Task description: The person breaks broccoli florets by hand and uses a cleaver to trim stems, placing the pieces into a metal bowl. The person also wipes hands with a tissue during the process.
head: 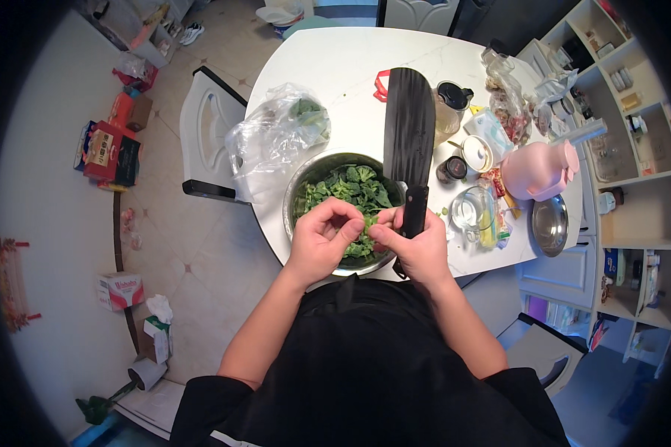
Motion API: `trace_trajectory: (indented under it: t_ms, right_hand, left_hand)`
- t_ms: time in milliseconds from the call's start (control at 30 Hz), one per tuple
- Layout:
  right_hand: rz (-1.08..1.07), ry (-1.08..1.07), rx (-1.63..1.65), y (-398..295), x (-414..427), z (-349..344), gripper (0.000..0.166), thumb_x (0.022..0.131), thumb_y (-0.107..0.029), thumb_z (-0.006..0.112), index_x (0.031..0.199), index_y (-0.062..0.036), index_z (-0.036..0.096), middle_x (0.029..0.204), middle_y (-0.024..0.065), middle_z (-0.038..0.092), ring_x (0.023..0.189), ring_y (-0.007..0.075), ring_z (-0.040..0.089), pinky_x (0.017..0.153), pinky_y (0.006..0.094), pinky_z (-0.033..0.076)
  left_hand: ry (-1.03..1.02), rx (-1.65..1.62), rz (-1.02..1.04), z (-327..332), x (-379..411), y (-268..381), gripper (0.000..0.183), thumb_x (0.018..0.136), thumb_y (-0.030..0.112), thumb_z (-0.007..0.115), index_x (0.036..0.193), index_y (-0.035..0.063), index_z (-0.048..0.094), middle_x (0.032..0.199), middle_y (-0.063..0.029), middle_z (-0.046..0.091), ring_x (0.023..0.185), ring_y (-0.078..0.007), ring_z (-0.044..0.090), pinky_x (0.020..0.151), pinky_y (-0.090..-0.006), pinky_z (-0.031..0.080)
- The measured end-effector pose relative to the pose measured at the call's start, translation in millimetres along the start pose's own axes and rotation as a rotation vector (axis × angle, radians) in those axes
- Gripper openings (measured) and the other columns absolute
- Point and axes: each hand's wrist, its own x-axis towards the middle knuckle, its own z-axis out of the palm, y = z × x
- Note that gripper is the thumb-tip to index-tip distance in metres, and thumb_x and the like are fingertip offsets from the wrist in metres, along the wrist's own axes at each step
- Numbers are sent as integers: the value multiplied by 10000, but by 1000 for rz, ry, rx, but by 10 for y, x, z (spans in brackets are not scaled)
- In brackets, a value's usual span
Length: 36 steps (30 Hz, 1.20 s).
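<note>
My left hand (327, 237) is over the near side of a metal bowl (288, 220), its thumb and fingertips pinching the left side of a small light-green broccoli piece (372, 224). The right fingertips meet that same piece from the other side. Across my right hand (422, 246) lies the black handle (415, 209) of a cleaver, held in the grip. Its wide dark blade (408, 123) points away from me, above the table. Broccoli florets and leafy pieces (363, 187) fill much of the bowl. The hands hide part of the bowl's contents.
Left of the bowl, a clear plastic bag (274, 131) with greens lies on the white table (335, 61). To the right stand a dark-lidded jar (451, 169), a white lidded pot (476, 153), a glass cup (472, 209), a pink jug (537, 170) and a metal dish (549, 226).
</note>
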Motion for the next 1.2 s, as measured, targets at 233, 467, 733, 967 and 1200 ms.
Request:
trace_trajectory:
  t_ms: [233, 467, 733, 967, 1200]
  right_hand:
    - [-70, -61, -47, 23, 8, -26, 307, 733, 56, 724, 729, -32, 430, 895, 170, 647, 744, 157, 634, 688, 285, 534]
    - [-91, -131, -156, -111, -33, -40, 277, 729, 52, 726, 693, -28, 464, 833, 138, 665, 795, 139, 636, 705, 274, 518]
    - [-63, -186, -150, -155, -72, -124, 261, 730, 42, 732, 673, -32, 489, 794, 98, 661, 780, 124, 634, 675, 257, 504]
    - [-16, -150, -10, -146, -133, -80, 232, 759, 50, 704, 720, -28, 489, 795, 117, 654, 742, 136, 631, 651, 270, 519]
    - [-24, -81, 80, -95, -167, -78, 219, 778, 63, 679, 761, -26, 480, 840, 156, 651, 707, 153, 627, 635, 279, 536]
  left_hand:
    - [-45, 60, 2, -12, -1, 39, 228, 768, 4, 727, 920, 6, 557, 918, -51, 567, 843, -108, 552, 756, -240, 472]
    - [-52, -166, -67, -25, 1, -18, 266, 726, -24, 757, 895, 3, 553, 891, -46, 569, 820, -107, 565, 738, -241, 484]
    - [-128, -105, -46, -60, -32, 65, 305, 701, -39, 767, 924, -1, 564, 883, -47, 588, 816, -103, 578, 751, -237, 490]
    - [-164, -139, -36, -73, -48, 112, 220, 783, -5, 698, 957, -14, 563, 916, -54, 593, 833, -97, 578, 764, -234, 480]
    - [-172, -195, -63, -50, -37, 116, 171, 836, 17, 618, 987, -30, 556, 954, -77, 590, 880, -110, 574, 817, -252, 464]
